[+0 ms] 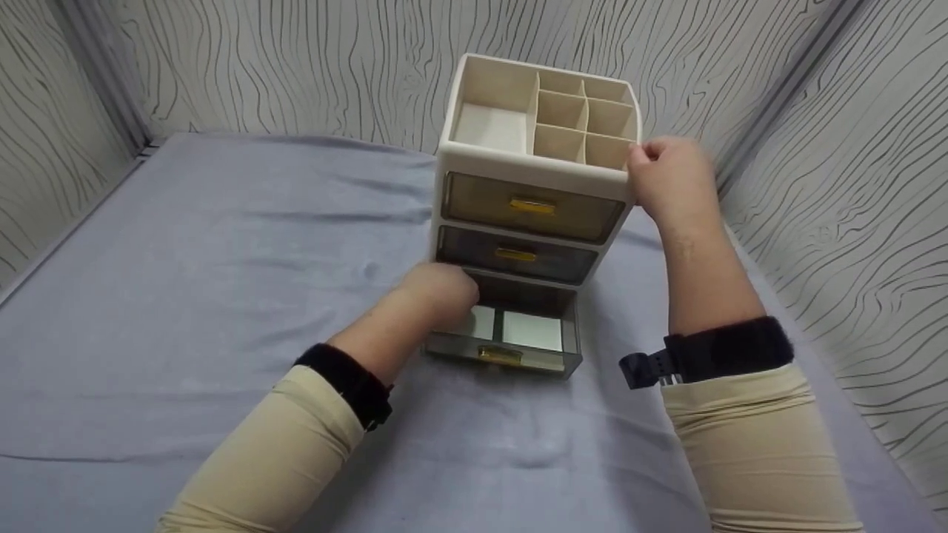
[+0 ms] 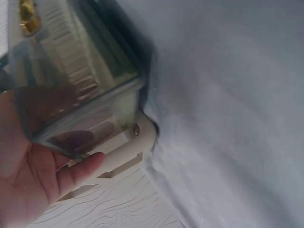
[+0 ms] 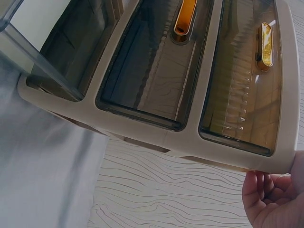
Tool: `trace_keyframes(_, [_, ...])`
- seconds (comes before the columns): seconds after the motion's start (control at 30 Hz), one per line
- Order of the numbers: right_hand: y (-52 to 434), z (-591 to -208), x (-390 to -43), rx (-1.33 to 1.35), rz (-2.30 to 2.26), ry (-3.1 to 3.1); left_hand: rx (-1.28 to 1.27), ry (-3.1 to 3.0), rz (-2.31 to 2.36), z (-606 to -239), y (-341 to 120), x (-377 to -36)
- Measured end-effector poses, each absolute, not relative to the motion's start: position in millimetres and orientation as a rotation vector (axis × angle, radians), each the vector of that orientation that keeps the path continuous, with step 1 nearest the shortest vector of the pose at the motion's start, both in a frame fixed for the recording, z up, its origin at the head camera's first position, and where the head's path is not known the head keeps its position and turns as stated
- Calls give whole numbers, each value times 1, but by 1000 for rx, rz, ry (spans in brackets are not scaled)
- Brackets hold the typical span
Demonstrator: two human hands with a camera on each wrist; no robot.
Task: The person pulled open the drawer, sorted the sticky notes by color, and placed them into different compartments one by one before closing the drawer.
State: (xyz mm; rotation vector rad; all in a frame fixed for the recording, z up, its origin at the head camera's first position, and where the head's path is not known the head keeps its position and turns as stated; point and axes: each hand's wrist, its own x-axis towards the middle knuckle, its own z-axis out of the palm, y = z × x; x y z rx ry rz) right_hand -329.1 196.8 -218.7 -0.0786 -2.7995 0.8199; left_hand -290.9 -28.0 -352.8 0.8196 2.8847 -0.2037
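Observation:
A cream desktop organizer (image 1: 533, 163) stands upright with three see-through drawers under a divided top tray. The bottom drawer (image 1: 544, 362) is pulled out, with two pale flat pieces (image 1: 533, 331) showing inside. My left hand (image 1: 446, 293) grips this drawer at its left side; some fingers show through the clear wall (image 2: 80, 121) in the left wrist view, while another lies outside it. At the organizer's upper right corner, my right hand (image 1: 675, 181) holds the rim, fingers curled against the side wall. The middle drawer (image 1: 548, 263) and top drawer (image 1: 578, 215) are closed.
A bluish-grey cloth (image 1: 259, 311) with creases covers the table. Behind and to the right rise pale panels (image 1: 318, 66) patterned with dark wavy lines. Each wrist carries a black strap (image 1: 729, 348) above a beige sleeve.

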Motion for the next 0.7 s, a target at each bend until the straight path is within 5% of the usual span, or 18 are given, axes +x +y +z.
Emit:
trace_keyframes(0.3, [195, -219, -328, -72, 844, -2789, 801, 3069, 53, -340, -26, -259])
trace_keyframes(0.7, [196, -219, -328, -87, 830, -2789, 1188, 3234, -43, -355, -7, -226])
